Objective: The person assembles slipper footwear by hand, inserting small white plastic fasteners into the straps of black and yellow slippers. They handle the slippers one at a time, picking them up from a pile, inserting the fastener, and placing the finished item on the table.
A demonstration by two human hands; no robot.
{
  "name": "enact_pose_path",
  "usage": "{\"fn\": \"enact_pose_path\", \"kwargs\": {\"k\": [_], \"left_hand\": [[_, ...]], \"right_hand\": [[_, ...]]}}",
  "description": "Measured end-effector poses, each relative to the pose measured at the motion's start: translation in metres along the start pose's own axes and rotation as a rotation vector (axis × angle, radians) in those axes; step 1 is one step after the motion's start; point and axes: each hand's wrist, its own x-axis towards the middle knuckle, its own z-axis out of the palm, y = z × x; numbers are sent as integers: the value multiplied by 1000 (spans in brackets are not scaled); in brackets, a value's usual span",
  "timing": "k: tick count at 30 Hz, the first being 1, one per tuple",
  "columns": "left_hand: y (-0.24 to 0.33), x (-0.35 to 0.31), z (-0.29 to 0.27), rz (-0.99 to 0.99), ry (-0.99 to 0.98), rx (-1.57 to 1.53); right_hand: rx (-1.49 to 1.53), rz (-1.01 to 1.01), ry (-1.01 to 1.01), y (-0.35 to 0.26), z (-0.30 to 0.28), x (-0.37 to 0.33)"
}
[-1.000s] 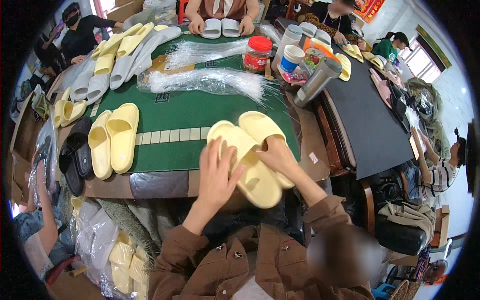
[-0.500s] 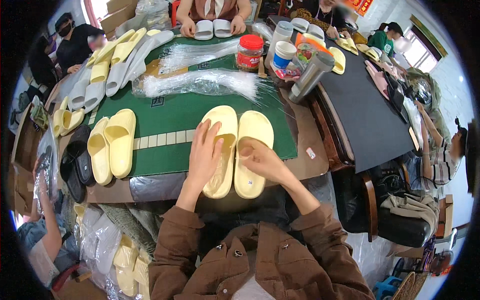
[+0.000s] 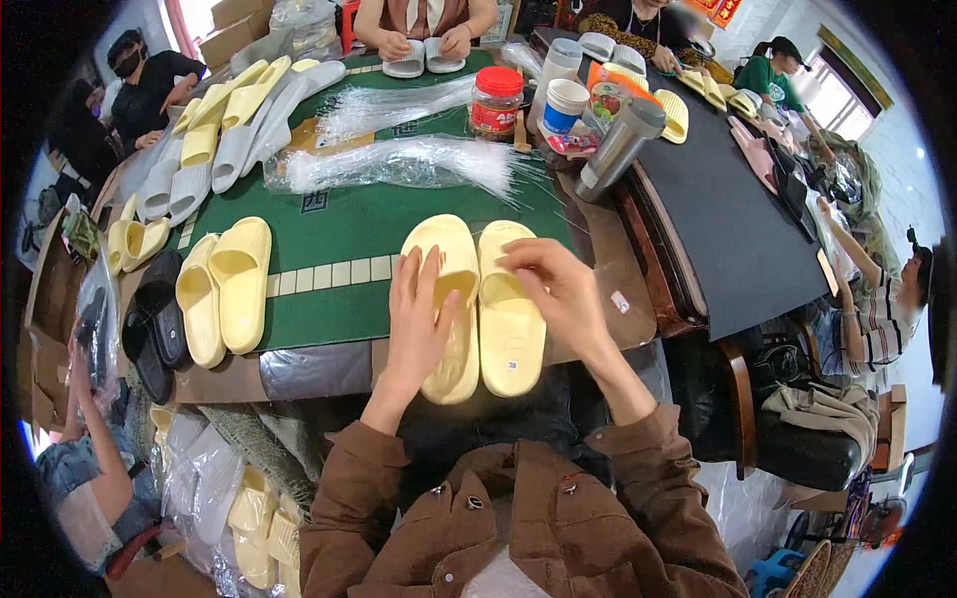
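Observation:
Side by side at the table's near edge lie two pale yellow slide slippers, the left slipper (image 3: 457, 369) and the right slipper (image 3: 512, 339), toes pointing away from me. A small round sticker shows on the right one's heel. My left hand (image 3: 417, 314) rests along the left slipper's strap and side, fingers stretched and thumb apart. Over the right edge of the right slipper's strap is my right hand (image 3: 563, 289), its fingers bent and the thumb apart from them. I see nothing between its fingers.
Another yellow slipper pair (image 3: 221, 289) and black slippers (image 3: 155, 319) lie left. Beyond are bundled clear plastic ties (image 3: 399, 167), a red-lidded jar (image 3: 496, 103), a cup (image 3: 564, 108) and a steel bottle (image 3: 623, 149). Co-workers handle slippers around the tables; a chair (image 3: 738, 409) stands right.
My right hand has lifted from inside the right slipper and moved right, its fingers opening. Both slippers have shifted slightly toward me and to the right. My left hand stays on the left slipper.

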Motion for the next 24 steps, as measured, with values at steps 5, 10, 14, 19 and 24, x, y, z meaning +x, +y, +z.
{"fn": "enact_pose_path", "kwargs": {"k": [5, 10, 14, 19, 24], "left_hand": [[30, 3, -20, 53, 50, -254], [46, 11, -25, -389, 181, -891], [27, 8, -22, -329, 152, -756], [35, 13, -20, -251, 116, -629], [34, 4, -12, -62, 90, -348]], "right_hand": [[-39, -208, -127, -12, 27, 13], [-84, -219, -225, -7, 44, 1], [-178, -175, -301, 1, 27, 3], [-495, -329, -115, 25, -11, 32], [-419, -42, 112, 78, -48, 74]]}}
